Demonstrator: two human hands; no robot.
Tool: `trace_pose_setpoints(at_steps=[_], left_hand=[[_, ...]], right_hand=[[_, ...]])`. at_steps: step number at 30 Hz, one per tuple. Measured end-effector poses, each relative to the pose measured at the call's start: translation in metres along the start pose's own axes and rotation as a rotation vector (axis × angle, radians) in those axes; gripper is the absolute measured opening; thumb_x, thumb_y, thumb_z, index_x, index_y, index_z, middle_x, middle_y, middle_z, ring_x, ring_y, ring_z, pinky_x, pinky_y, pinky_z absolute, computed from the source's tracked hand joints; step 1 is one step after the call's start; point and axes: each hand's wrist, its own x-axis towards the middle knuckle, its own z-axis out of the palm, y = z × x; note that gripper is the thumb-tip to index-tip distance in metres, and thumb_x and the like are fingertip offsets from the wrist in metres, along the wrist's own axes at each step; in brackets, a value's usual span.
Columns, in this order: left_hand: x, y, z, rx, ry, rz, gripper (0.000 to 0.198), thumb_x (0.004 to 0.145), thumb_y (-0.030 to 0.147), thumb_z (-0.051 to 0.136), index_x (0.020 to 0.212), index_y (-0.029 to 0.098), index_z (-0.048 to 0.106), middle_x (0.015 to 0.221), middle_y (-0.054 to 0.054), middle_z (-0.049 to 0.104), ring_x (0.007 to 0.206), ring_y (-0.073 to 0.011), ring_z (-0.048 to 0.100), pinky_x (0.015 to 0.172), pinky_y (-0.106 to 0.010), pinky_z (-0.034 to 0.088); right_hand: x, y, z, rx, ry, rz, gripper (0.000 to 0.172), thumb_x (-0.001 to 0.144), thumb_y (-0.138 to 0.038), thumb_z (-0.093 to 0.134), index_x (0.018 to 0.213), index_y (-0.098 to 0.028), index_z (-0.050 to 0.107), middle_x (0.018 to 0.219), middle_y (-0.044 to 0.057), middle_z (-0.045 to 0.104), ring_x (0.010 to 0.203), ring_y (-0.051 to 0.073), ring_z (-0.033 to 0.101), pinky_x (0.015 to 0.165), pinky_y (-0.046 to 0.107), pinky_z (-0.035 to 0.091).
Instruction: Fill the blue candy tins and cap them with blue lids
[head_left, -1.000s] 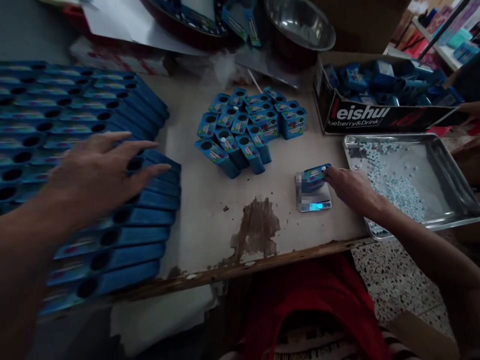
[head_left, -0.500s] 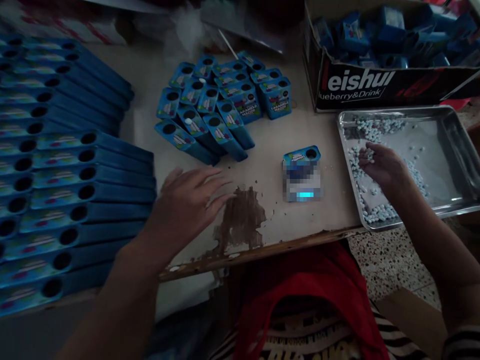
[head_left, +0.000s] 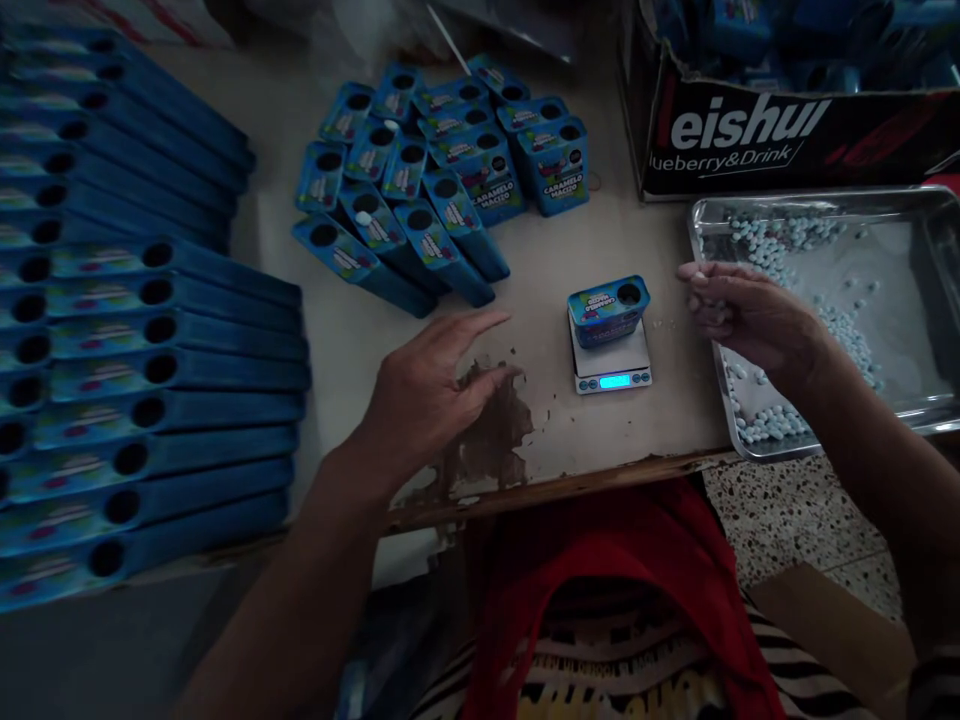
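Observation:
A blue candy box (head_left: 606, 318) with a round hole in its top stands on a small digital scale (head_left: 626, 362) whose display glows. To its right, my right hand (head_left: 750, 312) is closed around several small pale candies, above the near-left rim of the metal tray (head_left: 911, 300). More loose candies (head_left: 776, 424) lie in that tray. My left hand (head_left: 442, 378) holds nothing; its thumb and fingers are apart, over the worn patch of the table, left of the scale.
Several blue boxes (head_left: 427, 245) stand grouped behind my left hand, a few candies resting on their tops. Rows of similar boxes (head_left: 172, 345) fill the left side. A black carton (head_left: 750, 145) of blue boxes stands behind the tray. The table's front edge (head_left: 570, 486) is chipped.
My right hand has lifted from the tray's candies and moved left toward the scale, candies in its fingers. My left hand has moved right, toward the scale. The view has shifted slightly.

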Motion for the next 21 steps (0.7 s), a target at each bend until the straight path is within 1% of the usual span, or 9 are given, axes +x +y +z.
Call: trace_pose_setpoints(at_steps=[2,4,7,10,12,14,17,19,21], left_hand=[[0.006,0.004,0.003,-0.067,-0.014,-0.010,0.047,0.099,0.037,0.074,0.144,0.028,0.065,0.144,-0.008,0.075,0.135,-0.0312,0.072,0.118,-0.049,0.058],[0.011,0.007,0.007,-0.143,-0.049,-0.036,0.055,0.096,0.037,0.077,0.148,0.029,0.063,0.146,-0.008,0.074,0.138,-0.0322,0.070,0.120,-0.051,0.056],[0.020,0.013,0.014,-0.257,-0.086,-0.092,0.066,0.093,0.042,0.078,0.155,0.030,0.057,0.150,-0.009,0.072,0.141,-0.0336,0.067,0.122,-0.054,0.055],[0.028,0.019,0.021,-0.353,-0.069,-0.110,0.071,0.093,0.046,0.079,0.157,0.031,0.054,0.148,-0.010,0.072,0.141,-0.0327,0.067,0.122,-0.054,0.054],[0.031,0.021,0.026,-0.397,-0.071,-0.097,0.071,0.092,0.048,0.080,0.157,0.031,0.054,0.147,-0.009,0.073,0.141,-0.0318,0.067,0.123,-0.053,0.053],[0.033,0.023,0.029,-0.428,-0.082,-0.080,0.070,0.092,0.048,0.080,0.156,0.030,0.056,0.147,-0.010,0.072,0.139,-0.0320,0.068,0.121,-0.052,0.054],[0.033,0.020,0.032,-0.434,-0.091,-0.084,0.071,0.092,0.050,0.080,0.155,0.028,0.058,0.149,-0.012,0.071,0.137,-0.0332,0.069,0.117,-0.050,0.057],[0.031,0.017,0.033,-0.431,-0.085,-0.098,0.070,0.092,0.052,0.078,0.155,0.028,0.058,0.149,-0.012,0.070,0.136,-0.0333,0.069,0.116,-0.050,0.057],[0.029,0.013,0.031,-0.435,-0.089,-0.114,0.070,0.092,0.053,0.077,0.154,0.028,0.059,0.150,-0.012,0.070,0.137,-0.0338,0.068,0.116,-0.051,0.057]], right_hand=[[-0.001,-0.008,0.010,-0.070,-0.021,-0.055,0.019,0.091,-0.031,0.082,0.104,-0.022,0.071,0.078,-0.002,0.059,0.059,0.008,0.048,0.048,0.020,0.038],[-0.002,-0.017,0.018,-0.143,-0.027,-0.088,0.019,0.094,-0.036,0.081,0.103,-0.023,0.071,0.079,-0.001,0.060,0.060,0.009,0.050,0.050,0.021,0.040],[-0.005,-0.025,0.026,-0.237,-0.049,-0.094,0.021,0.097,-0.041,0.079,0.098,-0.021,0.071,0.076,-0.001,0.058,0.057,0.009,0.048,0.049,0.021,0.037],[-0.005,-0.032,0.033,-0.360,-0.092,-0.136,0.024,0.098,-0.040,0.080,0.093,-0.020,0.069,0.072,-0.002,0.055,0.058,0.008,0.044,0.050,0.021,0.033],[-0.004,-0.038,0.037,-0.547,-0.114,-0.218,0.022,0.098,-0.038,0.079,0.090,-0.020,0.069,0.070,-0.003,0.053,0.059,0.009,0.043,0.054,0.023,0.033],[-0.001,-0.045,0.043,-0.811,-0.129,-0.324,0.019,0.097,-0.034,0.079,0.089,-0.019,0.070,0.069,-0.003,0.053,0.063,0.010,0.043,0.059,0.025,0.033],[0.008,-0.055,0.051,-1.151,-0.185,-0.445,0.015,0.094,-0.032,0.078,0.091,-0.018,0.073,0.072,-0.002,0.056,0.069,0.012,0.046,0.066,0.028,0.033],[0.015,-0.057,0.056,-1.274,-0.216,-0.487,0.016,0.095,-0.034,0.076,0.094,-0.018,0.075,0.077,-0.001,0.059,0.073,0.013,0.049,0.069,0.029,0.033],[0.020,-0.055,0.059,-1.337,-0.231,-0.505,0.017,0.096,-0.035,0.075,0.097,-0.018,0.077,0.080,0.000,0.061,0.076,0.014,0.051,0.071,0.030,0.033]])
